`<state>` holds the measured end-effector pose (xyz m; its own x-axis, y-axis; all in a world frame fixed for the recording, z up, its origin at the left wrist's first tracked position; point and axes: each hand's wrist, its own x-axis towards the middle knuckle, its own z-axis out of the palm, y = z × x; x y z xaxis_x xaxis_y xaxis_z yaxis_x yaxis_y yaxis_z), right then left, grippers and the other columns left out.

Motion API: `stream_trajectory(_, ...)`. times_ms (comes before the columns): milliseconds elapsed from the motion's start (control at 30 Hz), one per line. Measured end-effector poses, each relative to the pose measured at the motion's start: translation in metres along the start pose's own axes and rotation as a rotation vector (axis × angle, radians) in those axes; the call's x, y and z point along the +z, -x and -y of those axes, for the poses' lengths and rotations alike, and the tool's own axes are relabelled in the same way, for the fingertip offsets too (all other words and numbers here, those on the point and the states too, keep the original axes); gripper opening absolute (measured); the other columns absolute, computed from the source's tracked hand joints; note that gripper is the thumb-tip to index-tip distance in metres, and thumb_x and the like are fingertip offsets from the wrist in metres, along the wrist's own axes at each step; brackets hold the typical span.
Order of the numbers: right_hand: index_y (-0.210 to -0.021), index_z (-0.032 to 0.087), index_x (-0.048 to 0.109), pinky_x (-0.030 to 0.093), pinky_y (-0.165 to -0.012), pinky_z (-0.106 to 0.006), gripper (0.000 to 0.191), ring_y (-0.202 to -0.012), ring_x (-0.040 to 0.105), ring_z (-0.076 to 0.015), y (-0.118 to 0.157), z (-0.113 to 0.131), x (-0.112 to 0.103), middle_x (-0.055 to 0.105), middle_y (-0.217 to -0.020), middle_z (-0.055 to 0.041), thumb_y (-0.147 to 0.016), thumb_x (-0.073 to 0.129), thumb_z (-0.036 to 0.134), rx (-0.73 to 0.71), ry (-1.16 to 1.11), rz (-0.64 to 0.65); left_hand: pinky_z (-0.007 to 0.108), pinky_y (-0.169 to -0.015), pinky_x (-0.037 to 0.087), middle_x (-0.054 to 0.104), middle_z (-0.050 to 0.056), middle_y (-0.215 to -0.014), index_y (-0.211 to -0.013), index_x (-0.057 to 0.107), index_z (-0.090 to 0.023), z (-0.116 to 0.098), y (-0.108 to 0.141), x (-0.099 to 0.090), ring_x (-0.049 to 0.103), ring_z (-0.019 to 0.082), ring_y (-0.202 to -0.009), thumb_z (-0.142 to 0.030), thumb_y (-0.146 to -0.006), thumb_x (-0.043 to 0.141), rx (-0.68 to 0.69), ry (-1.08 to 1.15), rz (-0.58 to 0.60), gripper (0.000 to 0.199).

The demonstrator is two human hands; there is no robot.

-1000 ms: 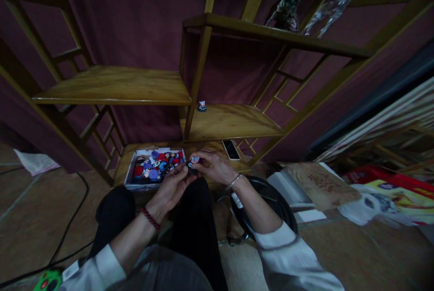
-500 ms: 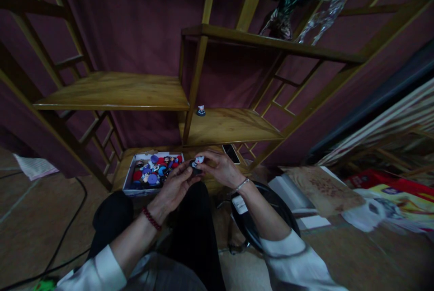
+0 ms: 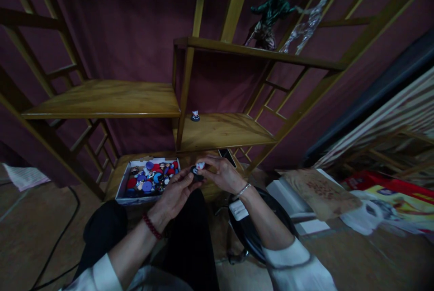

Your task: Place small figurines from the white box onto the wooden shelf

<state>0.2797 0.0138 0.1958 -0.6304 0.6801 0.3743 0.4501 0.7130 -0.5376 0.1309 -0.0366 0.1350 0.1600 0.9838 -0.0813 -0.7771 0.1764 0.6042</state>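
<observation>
Between my two hands is a small figurine (image 3: 200,166) with a white head and a dark round base. My left hand (image 3: 176,193) grips the base, fingers closed round it. The thumb and fingers of my right hand (image 3: 224,174) pinch the figurine's upper part from the right. Left of my hands, a white cardboard box (image 3: 122,188) holds many small red, blue, purple and black figurines. A similar little white-headed figurine (image 3: 195,116) stands upright on the middle wooden shelf (image 3: 227,132), at its left end.
A phone (image 3: 228,157) lies on the lowest shelf behind my right hand. Higher up, a green figure (image 3: 269,17) and a clear figure (image 3: 307,20) stand on the upper shelf. A black round stool (image 3: 271,216) is beside my right forearm; boxes and plastic bags lie at right.
The view has shifted, so the shelves sit lower and farther left. Both hands still hold the figurine, which looks tilted slightly more to the right.
</observation>
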Motion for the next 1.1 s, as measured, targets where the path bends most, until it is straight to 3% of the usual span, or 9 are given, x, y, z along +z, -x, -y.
stream_trajectory(433, -0.103, 0.022, 0.058, 0.045, -0.075, -0.024, 0.026, -0.083, 0.058, -0.0130, -0.001, 0.005, -0.003, 0.062, -0.093, -0.0023, -0.080, 0.055, 0.033, 0.003, -0.037, 0.005, 0.027, -0.076, 0.049, 0.067, 0.003, -0.086, -0.084, 0.064, -0.015, -0.008, 0.004, 0.003, 0.064, 0.016, -0.080, -0.019, -0.068, 0.067, -0.038, -0.074, -0.033, 0.017)
stream_trajectory(800, -0.091, 0.018, 0.061, 0.044, -0.069, -0.024, 0.019, -0.074, 0.056, -0.0124, -0.015, 0.017, 0.007, 0.060, -0.080, -0.0023, -0.080, 0.055, 0.033, -0.015, 0.002, 0.026, 0.027, -0.078, 0.048, 0.066, 0.004, -0.092, -0.088, 0.064, -0.014, -0.022, 0.010, -0.007, 0.063, 0.015, -0.081, -0.019, -0.070, 0.066, -0.023, -0.094, -0.005, 0.019)
stream_trajectory(1100, -0.089, 0.018, 0.062, 0.043, -0.069, -0.023, 0.020, -0.075, 0.057, -0.0125, -0.015, 0.018, 0.003, 0.060, -0.082, -0.0023, -0.080, 0.055, 0.035, 0.000, -0.022, 0.078, 0.025, -0.072, 0.051, 0.066, 0.002, -0.081, -0.075, 0.064, -0.012, -0.021, 0.009, -0.004, 0.064, 0.015, -0.074, -0.016, -0.064, 0.070, -0.056, -0.035, -0.044, 0.013)
